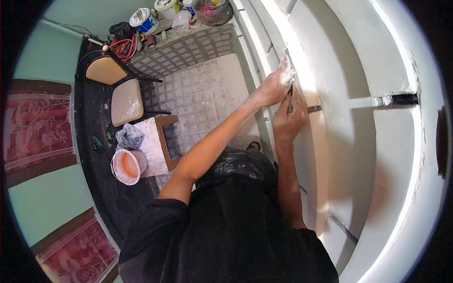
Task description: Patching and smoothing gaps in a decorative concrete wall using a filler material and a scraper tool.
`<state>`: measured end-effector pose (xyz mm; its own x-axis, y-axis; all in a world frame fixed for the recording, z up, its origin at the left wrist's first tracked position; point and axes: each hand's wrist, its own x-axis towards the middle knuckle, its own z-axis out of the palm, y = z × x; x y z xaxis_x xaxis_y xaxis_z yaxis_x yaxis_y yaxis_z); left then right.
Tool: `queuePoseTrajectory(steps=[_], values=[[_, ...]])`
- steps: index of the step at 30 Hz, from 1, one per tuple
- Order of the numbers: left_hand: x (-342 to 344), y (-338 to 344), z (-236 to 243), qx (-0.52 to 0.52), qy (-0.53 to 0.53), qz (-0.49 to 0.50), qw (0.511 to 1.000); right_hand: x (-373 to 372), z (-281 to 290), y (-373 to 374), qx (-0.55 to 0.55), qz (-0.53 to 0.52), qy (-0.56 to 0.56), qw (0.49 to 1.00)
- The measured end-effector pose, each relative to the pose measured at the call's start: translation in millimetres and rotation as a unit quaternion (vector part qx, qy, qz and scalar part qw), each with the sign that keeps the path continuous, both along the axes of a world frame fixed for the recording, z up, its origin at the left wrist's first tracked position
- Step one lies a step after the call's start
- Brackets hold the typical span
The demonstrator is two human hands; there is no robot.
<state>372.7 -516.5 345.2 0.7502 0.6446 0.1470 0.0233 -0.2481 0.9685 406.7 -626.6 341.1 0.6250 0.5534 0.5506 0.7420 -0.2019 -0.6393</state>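
Both of my hands are up close to the pale wall panels [325, 61] on my right, beside a brightly lit edge. My left hand [276, 87] is closed, its fingertips smeared with white paste and pointing up along the wall; a thin tool seems to be in them, but its kind is too small to tell. Just below it, almost touching, my right hand [292, 120] is wrapped round a slim dark tool [290, 100] that points up toward the left hand. White smears mark the front of my dark clothes.
On my left, a white bucket [115, 165] with orange inside stands by a clear plastic bag [130, 137] and a small white-topped table [153, 144]. Beyond is a cream-seated chair [127, 102]. Tubs [144, 21] and a red hose [126, 48] crowd the far ledge [177, 35].
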Motion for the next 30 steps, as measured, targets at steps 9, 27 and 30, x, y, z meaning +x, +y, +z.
queuePoseTrajectory(steps=[9,27,30], values=[[-45.0,69.9,-24.5,-0.132,0.045,0.103,0.985,-10.2,4.5,-12.6,-0.059,0.022,0.026,0.998],[56.0,37.1,-9.8,0.015,0.014,0.406,0.914,-26.1,42.3,-153.9,-0.018,0.005,0.152,0.988],[65.1,49.3,-38.7,0.092,-0.061,0.4,0.91,-29.9,41.3,-157.1,-0.025,0.001,0.217,0.976]])
